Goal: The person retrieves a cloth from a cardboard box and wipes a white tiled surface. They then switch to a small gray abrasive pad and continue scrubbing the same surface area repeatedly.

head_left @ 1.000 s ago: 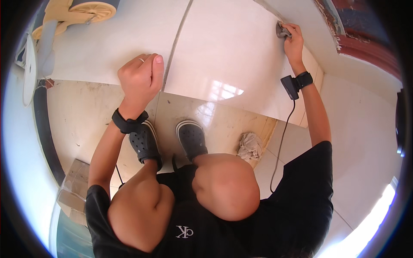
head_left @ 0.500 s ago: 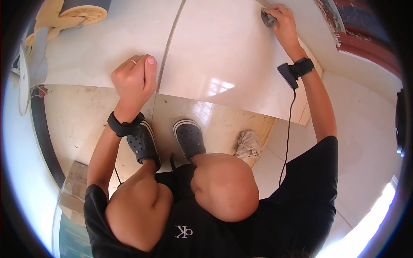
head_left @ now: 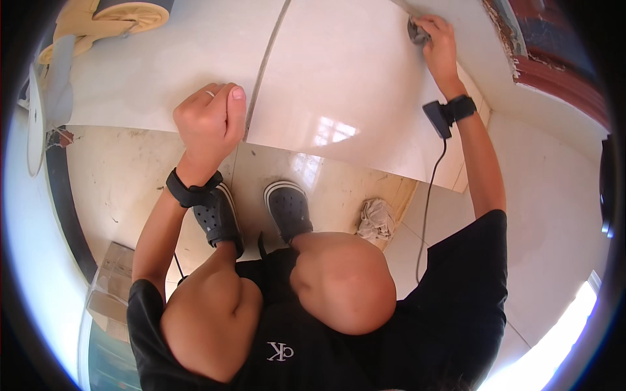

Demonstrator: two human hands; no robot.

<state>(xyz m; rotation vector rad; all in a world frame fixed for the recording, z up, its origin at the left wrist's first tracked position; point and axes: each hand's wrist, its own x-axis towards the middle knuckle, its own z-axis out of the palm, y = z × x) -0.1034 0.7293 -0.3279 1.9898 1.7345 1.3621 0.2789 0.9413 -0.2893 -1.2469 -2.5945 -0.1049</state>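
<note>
My left hand (head_left: 208, 120) is closed in a fist with nothing visible in it. It rests against a large glossy white tile (head_left: 130, 85), right beside the grey joint (head_left: 264, 65). My right hand (head_left: 438, 40) reaches far up and to the right. It presses a small dark grey pad-like object (head_left: 415, 30) onto the upper edge of the neighbouring white tile (head_left: 345, 72). Each wrist wears a black band, and a thin cable (head_left: 427, 215) hangs from the right one.
My two dark clogs (head_left: 218, 215) (head_left: 290, 208) stand on a dusty beige floor (head_left: 117, 189). A crumpled pale rag (head_left: 377, 218) lies to their right. There is a red-brown frame (head_left: 548, 58) at upper right, rolled tan material (head_left: 124, 13) at upper left, and cardboard (head_left: 111, 287) at lower left.
My right hand has shifted slightly along the tile's upper edge with the dark object, first up-left, then back a little. My left fist has stayed by the joint.
</note>
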